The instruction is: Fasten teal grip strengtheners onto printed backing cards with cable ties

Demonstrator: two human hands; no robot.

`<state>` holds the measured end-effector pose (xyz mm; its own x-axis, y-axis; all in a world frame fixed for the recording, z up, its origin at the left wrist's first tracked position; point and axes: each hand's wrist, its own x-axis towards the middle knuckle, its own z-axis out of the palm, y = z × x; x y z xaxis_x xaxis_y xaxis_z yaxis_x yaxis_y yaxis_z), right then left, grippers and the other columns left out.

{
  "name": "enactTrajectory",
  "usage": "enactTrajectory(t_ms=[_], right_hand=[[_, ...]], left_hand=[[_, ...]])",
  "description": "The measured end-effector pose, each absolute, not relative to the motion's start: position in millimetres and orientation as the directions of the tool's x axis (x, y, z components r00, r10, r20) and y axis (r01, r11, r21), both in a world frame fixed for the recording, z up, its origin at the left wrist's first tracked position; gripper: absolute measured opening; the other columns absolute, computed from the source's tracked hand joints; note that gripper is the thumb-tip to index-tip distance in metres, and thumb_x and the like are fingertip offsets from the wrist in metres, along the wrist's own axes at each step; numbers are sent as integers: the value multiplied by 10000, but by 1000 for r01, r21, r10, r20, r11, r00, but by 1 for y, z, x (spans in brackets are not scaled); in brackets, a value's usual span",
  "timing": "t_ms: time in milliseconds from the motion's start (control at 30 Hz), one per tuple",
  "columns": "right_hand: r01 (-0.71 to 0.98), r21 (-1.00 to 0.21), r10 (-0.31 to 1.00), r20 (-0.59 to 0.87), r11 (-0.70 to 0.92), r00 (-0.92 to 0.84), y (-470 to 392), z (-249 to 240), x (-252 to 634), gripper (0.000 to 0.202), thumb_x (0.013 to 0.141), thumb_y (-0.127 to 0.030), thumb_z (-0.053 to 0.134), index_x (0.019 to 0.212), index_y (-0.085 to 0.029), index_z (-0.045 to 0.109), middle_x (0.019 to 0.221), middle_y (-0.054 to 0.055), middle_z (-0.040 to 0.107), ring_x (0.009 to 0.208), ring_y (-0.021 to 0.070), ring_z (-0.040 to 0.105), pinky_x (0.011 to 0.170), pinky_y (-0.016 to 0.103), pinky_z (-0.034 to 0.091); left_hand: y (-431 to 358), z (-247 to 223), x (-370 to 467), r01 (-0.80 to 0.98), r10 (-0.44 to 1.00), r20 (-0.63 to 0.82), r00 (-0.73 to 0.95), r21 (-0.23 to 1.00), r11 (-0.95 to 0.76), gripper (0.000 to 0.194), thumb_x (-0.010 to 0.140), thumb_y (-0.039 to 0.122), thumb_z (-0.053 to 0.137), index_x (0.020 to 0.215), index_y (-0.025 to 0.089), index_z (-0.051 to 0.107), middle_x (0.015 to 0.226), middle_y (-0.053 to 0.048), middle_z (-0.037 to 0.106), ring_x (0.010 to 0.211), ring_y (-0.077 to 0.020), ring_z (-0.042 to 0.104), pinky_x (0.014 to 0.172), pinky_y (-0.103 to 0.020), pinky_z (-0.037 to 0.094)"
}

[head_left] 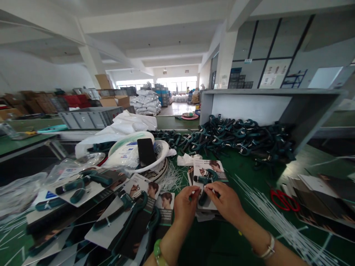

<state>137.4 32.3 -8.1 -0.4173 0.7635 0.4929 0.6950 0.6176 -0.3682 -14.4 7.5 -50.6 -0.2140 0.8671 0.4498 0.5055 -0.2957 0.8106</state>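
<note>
In front of me a dark teal hand grip strengthener (205, 178) lies on a printed backing card (201, 167), on top of a small stack of cards. My left hand (186, 205) is at the card's left edge with thumb and forefinger pinched together. Close beside it, my right hand (226, 202) reaches over the card's lower right, fingertips also pinched. The two pinches nearly meet over the strengthener's lower part. Whatever is between the fingertips is too small to make out. My right hand hides part of the card and the strengthener.
Carded strengtheners (122, 207) are piled at left. Loose strengtheners (238, 135) spill from a tipped grey crate (310, 122) at the back right. White zip ties (273, 208), red-handled scissors (284, 200) and more cards (318, 203) lie right. A phone (146, 152) rests on a white basket (163, 147).
</note>
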Motion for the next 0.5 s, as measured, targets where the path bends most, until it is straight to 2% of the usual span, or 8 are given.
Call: enactTrajectory(t_ms=[133, 500], right_hand=[[734, -265, 742, 495, 625, -453, 29, -11, 135, 252, 895, -283, 398, 872, -200, 635, 816, 43, 656, 777, 184, 594, 678, 287, 436], [742, -226, 726, 509, 631, -462, 30, -13, 135, 275, 905, -263, 377, 886, -190, 643, 838, 54, 660, 807, 188, 593, 725, 293, 436]], left_hand=[[9, -50, -15, 607, 851, 499, -164, 731, -312, 173, 838, 226, 502, 872, 208, 671, 850, -25, 688, 798, -138, 616, 728, -248, 472], [6, -41, -10, 655, 867, 484, -122, 695, -296, 189, 826, 186, 514, 894, 241, 682, 839, -2, 681, 760, -127, 623, 703, -229, 478]])
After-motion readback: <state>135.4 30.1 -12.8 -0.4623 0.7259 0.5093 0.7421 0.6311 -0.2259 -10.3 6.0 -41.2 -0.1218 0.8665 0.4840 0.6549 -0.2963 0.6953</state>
